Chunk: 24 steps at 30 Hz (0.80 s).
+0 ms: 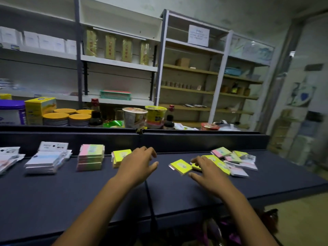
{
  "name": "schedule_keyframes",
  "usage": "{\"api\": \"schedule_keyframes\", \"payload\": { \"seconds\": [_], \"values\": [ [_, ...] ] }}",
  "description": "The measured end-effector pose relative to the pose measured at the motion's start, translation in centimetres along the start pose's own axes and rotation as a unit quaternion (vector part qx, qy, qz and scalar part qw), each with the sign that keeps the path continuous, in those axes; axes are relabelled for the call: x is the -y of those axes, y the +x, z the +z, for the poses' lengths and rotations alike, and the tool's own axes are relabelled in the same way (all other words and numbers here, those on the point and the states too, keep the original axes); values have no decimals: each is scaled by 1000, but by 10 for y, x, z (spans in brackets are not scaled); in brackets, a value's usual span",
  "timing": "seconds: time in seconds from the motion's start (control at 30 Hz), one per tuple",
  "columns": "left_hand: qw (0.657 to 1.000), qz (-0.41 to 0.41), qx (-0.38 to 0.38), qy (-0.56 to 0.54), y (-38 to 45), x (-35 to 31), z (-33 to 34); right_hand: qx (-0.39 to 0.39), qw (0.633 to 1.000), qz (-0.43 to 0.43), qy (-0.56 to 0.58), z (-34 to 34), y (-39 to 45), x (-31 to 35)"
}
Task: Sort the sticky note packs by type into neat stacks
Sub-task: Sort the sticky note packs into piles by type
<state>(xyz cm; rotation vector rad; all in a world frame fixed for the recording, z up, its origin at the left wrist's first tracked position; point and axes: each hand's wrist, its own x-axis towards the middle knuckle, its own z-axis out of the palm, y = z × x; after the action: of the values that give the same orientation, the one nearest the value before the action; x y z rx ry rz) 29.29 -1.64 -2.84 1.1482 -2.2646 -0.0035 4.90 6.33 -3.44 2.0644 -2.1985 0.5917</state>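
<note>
Looking down from head cam: left hand (pixel 136 164) hovers by small yellow stack (pixel 119 157), fingers loosely spread, holding nothing; right hand (pixel 206 170) fingers spread flat on loose yellow packs (pixel 219 163); single yellow pack (pixel 181 166) between hands; pink-green stack (pixel 90 159) and white stack (pixel 44 161) sit further left on dark counter (pixel 71 201).

Head-worn view, down over counter (pixel 71 201)

Bare left hand (pixel 136 164) and bare right hand (pixel 206 170); both forearms uncovered, without sleeves, gloves, rings or wristwear visible.
</note>
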Motion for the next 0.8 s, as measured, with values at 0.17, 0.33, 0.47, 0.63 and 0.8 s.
{"api": "schedule_keyframes", "payload": {
  "seconds": [0.17, 0.33, 0.47, 0.63, 0.8],
  "values": [
    [1000, 10, 18, -5, -13, -74, 19, 1, 1000, 22, -14, -34, -45, -58],
    [1000, 11, 25, -9, -26, -131, 33, 7, 999, 36, -18, -59, -84, -100],
    [999, 18, 29, -25, -26, -166, 41, -1, 999, 46, -11, -75, -103, -127],
    [999, 14, 25, -29, -16, -183, 49, -10, 998, 60, 3, -80, -104, -149],
    [999, -7, 26, -33, 7, -179, 64, -6, 998, 62, 7, -72, -78, -162]
  ]
}}
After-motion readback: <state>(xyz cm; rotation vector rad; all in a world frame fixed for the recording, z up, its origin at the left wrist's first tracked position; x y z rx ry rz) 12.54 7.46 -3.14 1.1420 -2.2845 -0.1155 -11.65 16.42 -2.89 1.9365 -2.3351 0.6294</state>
